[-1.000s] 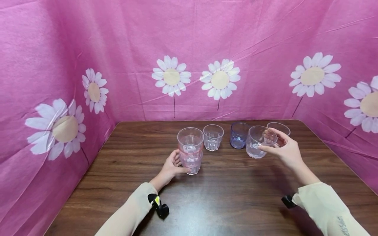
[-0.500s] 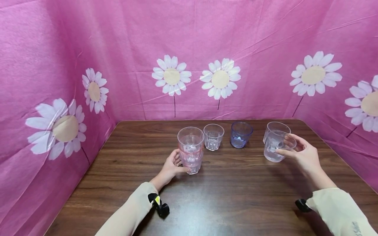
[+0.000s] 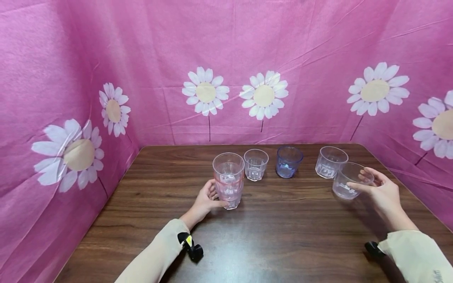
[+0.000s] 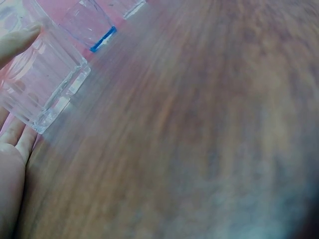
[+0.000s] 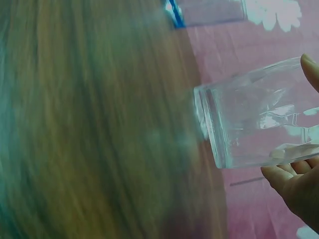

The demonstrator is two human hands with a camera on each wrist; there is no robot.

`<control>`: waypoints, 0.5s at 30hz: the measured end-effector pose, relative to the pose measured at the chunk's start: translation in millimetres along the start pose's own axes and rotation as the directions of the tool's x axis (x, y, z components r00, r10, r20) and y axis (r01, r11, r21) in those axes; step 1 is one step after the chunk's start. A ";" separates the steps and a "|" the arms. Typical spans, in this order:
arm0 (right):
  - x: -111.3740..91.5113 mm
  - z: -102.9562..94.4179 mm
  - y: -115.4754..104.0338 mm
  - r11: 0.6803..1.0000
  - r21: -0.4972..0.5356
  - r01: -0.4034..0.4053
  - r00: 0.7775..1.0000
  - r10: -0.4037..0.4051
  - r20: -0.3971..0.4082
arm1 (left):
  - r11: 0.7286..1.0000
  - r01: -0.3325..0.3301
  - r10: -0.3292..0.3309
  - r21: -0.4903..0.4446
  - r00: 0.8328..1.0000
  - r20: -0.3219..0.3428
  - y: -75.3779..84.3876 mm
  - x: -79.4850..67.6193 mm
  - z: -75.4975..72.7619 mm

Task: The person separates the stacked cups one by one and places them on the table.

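Observation:
My left hand holds a stack of nested glasses low down, thumb in front and fingers at the side. Clear glass shows at the top and bottom of the stack, with a pink tint between. In the left wrist view the thick base of the bottom glass stands on the wood. Over at the right, my right hand grips a clear glass between thumb and fingers, mouth up and slightly tilted. Whether its base touches the table, I cannot tell. Close behind it stands another clear glass.
A blue glass and a clear faceted glass stand between the hands, toward the back of the brown wooden table. Pink cloth printed with white flowers hangs around the back and sides.
My right hand has carried the clear glass rightward, from in front of the blue glass to the front right of the rear clear glass. My left hand and the stack stay put.

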State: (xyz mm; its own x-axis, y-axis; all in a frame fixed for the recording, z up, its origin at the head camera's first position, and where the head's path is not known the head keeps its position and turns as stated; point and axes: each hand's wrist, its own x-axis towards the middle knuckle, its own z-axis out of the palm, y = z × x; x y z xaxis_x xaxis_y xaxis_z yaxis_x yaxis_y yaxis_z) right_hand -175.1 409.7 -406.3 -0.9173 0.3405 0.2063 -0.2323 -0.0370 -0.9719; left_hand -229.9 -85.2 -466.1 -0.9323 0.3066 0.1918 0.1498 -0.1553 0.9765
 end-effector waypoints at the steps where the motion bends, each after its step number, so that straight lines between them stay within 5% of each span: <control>1: 0.5 -3.0 0.7 1.000 0.009 -0.011 1.000 0.011 -0.010 | 1.000 0.000 0.000 0.001 1.000 -0.002 -0.2 -0.1 0.0; 15: 5.7 -32.5 6.0 0.989 0.119 -0.083 0.980 0.103 -0.172 | 1.000 0.004 -0.004 0.024 1.000 -0.011 -0.1 -1.0 -0.1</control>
State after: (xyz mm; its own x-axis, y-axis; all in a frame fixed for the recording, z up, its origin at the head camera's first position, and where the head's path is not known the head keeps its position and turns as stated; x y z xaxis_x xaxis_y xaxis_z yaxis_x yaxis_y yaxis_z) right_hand -171.2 441.9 -414.7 -0.8671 0.4912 0.0826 -0.1922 -0.1769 -0.9653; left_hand -229.1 -85.5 -466.4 -0.9366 0.2967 0.1866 0.1536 -0.1312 0.9794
